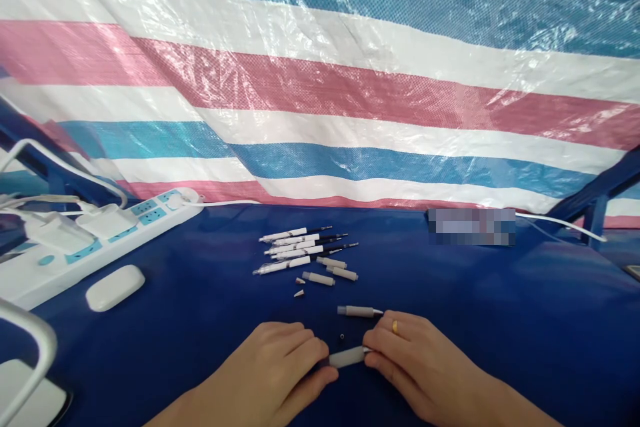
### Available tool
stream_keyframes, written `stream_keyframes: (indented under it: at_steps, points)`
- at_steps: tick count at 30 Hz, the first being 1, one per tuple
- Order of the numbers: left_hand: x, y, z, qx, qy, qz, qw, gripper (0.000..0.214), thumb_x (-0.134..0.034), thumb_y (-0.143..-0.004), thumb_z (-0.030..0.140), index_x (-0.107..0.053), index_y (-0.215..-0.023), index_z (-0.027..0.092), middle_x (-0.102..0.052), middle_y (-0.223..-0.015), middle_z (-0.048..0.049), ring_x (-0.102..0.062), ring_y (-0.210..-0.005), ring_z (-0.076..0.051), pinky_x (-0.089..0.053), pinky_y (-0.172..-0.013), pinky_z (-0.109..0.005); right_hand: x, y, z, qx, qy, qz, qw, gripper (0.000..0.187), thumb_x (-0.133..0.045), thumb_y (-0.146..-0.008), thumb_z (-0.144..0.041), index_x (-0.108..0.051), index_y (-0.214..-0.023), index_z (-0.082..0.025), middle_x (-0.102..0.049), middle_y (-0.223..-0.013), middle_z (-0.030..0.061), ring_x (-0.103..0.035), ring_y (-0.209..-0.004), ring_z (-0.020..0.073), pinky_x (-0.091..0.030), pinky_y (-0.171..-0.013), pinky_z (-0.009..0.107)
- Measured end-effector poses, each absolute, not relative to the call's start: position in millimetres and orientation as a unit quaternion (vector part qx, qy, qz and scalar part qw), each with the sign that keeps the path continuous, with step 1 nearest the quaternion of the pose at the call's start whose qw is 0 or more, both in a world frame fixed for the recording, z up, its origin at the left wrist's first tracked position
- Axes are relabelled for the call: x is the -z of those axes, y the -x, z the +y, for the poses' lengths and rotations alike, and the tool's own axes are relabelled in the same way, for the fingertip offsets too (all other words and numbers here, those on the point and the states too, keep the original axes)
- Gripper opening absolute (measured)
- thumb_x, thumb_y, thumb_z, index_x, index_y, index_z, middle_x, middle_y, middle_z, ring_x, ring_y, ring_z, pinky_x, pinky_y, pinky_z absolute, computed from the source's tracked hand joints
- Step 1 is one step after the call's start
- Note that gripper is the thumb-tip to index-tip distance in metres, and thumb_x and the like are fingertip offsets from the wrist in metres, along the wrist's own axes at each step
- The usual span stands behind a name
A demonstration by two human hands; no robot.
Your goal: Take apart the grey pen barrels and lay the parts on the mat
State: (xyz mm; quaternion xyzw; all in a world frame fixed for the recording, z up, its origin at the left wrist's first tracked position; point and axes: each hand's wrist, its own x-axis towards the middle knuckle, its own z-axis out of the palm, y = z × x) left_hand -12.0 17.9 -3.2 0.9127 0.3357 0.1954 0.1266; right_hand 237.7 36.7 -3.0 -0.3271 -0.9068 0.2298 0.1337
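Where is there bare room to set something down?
Bare blue tabletop: right of the right hand; between rounded white case and white-and-black pen bodies. Crowded: around grey cylindrical grips beyond the left hand; along the white plastic power strip.

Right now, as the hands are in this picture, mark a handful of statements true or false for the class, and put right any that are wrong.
1. The left hand and right hand are at one grey barrel. True.
2. The ring is on the left hand. False: the ring is on the right hand.
3. The power strip is left of the pens. True.
4. The pens stand in a cup. False: they lie on the table.
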Motion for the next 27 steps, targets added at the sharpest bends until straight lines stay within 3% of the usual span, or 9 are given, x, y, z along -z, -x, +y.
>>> stream_keyframes:
  at_steps: [13,18,27]
  points:
    - [4.0,10.4,21.1,-0.264,-0.899,0.342,0.078,0.008,-0.048,-0.097,0.024,-0.053,-0.093,0.019,-0.058,-0.069,0.0034,-0.051,-0.054,-0.014,-0.038,-0.05,-0.027,-2.0,-237.4,35.4,-0.234,0.333,-0.902,0.142,0.028,-0.031,-0.097,-0.027,-0.054,-0.084,-0.019,-0.058,-0.076,0.0005,-0.047,-0.069,0.0099,-0.035,-0.067,0.024]
    - [6.1,13.6,24.9,-0.285,-0.868,0.394,0.096,0.014,-0.047,-0.096,0.021,-0.054,-0.108,0.02,-0.055,-0.065,0.0051,-0.054,-0.054,-0.012,-0.041,-0.05,-0.024,-0.9,-239.4,38.2,-0.223,0.397,-0.878,0.15,0.027,-0.032,-0.097,-0.027,-0.057,-0.091,-0.02,-0.06,-0.08,0.0013,-0.05,-0.073,0.0108,-0.037,-0.068,0.025]
    - [7.9,14.9,27.3,-0.246,-0.871,0.41,0.109,0.016,-0.042,-0.096,0.019,-0.057,-0.1,0.021,-0.062,-0.071,0.0022,-0.061,-0.06,-0.013,-0.044,-0.055,-0.023,5.3,-237.2,42.2,-0.212,0.433,-0.865,0.142,0.022,-0.04,-0.094,-0.03,-0.06,-0.1,-0.024,-0.063,-0.085,0.0004,-0.056,-0.078,0.0121,-0.04,-0.07,0.026]
